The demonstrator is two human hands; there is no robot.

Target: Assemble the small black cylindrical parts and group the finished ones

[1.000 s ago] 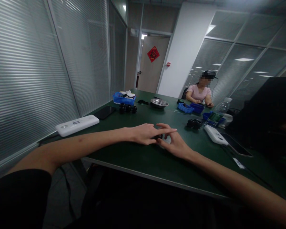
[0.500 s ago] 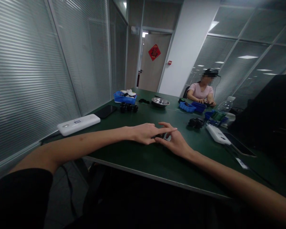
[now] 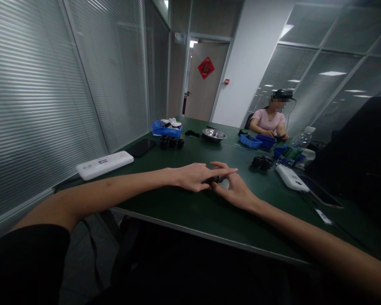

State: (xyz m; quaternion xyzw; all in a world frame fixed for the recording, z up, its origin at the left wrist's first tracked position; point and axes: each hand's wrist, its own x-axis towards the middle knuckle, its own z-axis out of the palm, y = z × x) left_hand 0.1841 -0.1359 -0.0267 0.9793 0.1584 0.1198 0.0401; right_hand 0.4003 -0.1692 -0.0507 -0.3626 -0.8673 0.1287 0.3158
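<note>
Both my hands meet in the middle of a dark green table (image 3: 190,212). My left hand (image 3: 193,176) rests on the tabletop with its forefinger stretched to the right and the other fingers curled around a small dark part (image 3: 215,180). My right hand (image 3: 233,188) comes from the lower right, and its fingers are pinched on the same small part. The part is too small and too covered to name. A cluster of black round parts (image 3: 262,162) lies a little beyond my right hand.
A white power bank (image 3: 104,165) and a black phone (image 3: 142,148) lie at left. Further back are black parts (image 3: 171,142), blue trays (image 3: 166,129), a metal bowl (image 3: 213,135). Another white device (image 3: 291,178) and a bottle (image 3: 296,144) sit at right. A person in pink (image 3: 269,123) works at the far end.
My hands stay together on the small part, with only slight finger shifts. The view has tilted a little.
</note>
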